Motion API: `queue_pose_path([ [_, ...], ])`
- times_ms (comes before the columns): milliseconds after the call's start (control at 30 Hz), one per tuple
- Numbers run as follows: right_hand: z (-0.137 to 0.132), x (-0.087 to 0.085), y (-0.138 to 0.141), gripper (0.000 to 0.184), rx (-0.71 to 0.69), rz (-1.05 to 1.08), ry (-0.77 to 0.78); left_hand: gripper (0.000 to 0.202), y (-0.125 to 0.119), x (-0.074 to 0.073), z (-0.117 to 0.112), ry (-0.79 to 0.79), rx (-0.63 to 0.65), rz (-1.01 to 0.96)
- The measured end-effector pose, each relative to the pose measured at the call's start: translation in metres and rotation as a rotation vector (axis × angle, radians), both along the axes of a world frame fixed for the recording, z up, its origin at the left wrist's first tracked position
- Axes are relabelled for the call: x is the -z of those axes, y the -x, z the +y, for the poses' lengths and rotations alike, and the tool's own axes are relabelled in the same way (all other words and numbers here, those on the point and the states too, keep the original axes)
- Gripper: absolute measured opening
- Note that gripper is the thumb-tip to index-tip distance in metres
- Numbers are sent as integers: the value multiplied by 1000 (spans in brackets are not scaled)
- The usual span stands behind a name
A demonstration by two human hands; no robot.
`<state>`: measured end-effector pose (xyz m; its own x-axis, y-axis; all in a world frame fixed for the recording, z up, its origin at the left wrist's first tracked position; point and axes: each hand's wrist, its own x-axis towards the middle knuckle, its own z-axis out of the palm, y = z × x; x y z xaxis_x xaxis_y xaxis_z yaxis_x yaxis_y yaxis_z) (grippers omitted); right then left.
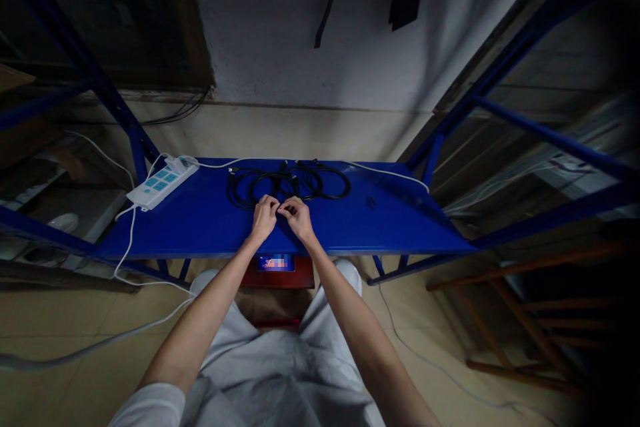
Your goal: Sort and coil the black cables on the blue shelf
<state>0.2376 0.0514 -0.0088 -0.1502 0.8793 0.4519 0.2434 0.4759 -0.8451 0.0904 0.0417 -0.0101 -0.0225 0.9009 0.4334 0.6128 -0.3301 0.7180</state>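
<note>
Several coiled black cables [287,183] lie on the blue shelf board [390,220], toward its back middle. My left hand [264,215] and my right hand [299,216] meet at the near edge of the coils, fingertips pinched together. Both hands appear closed on a piece of black cable between them; the exact grip is small and dark. My forearms reach forward from my lap over grey trousers.
A white power strip [161,182] with blue sockets lies at the board's left end, its white cord [127,240] hanging to the floor. Blue rack posts [115,107] stand on both sides. A red stool with a phone [275,263] sits under the board. Wooden frames [525,307] lean at right.
</note>
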Motion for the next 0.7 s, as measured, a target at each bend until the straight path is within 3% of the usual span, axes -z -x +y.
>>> queue_pose_path([
  [167, 1, 1, 0, 11, -52, 48, -2, 13, 1, -1, -2, -20, 8, -65],
  [700, -1, 2, 2, 15, 27, -23, 119, 13, 2, -2, -2, -1, 15, -135],
])
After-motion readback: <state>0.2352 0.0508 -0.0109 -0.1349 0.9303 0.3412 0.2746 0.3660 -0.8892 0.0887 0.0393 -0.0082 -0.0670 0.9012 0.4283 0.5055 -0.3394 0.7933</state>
